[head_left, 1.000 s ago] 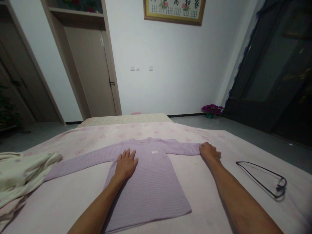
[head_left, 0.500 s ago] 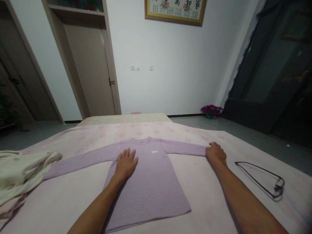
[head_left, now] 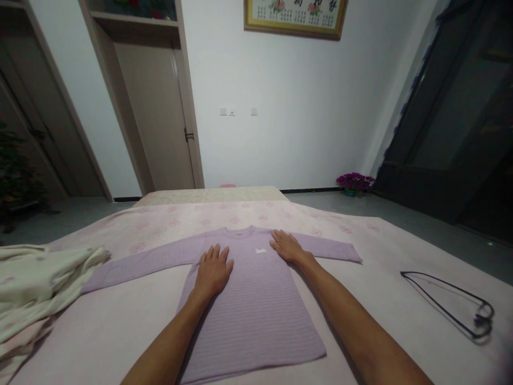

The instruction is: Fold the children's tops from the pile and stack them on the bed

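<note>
A lilac ribbed long-sleeved top [head_left: 256, 305] lies spread flat with both sleeves stretched out sideways and its neckline at the far end. A small white emblem sits on its chest. My left hand [head_left: 214, 270] rests flat on the left side of the chest, fingers apart. On the right shoulder, where the sleeve joins the body, lies my right hand [head_left: 287, 245], palm down with its fingers extended. Neither hand grips the fabric.
The top lies on a pink flowered bedspread [head_left: 132, 315]. A heap of cream clothing [head_left: 44, 283] touches the left cuff. To the right is a black clothes hanger [head_left: 444, 299]. Beyond the bed are a wall, a door [head_left: 154, 112] and purple flowers [head_left: 356, 181].
My right hand has let go of the right cuff and moved left to the shoulder. The right sleeve's end now lies free. My left hand stays on the chest.
</note>
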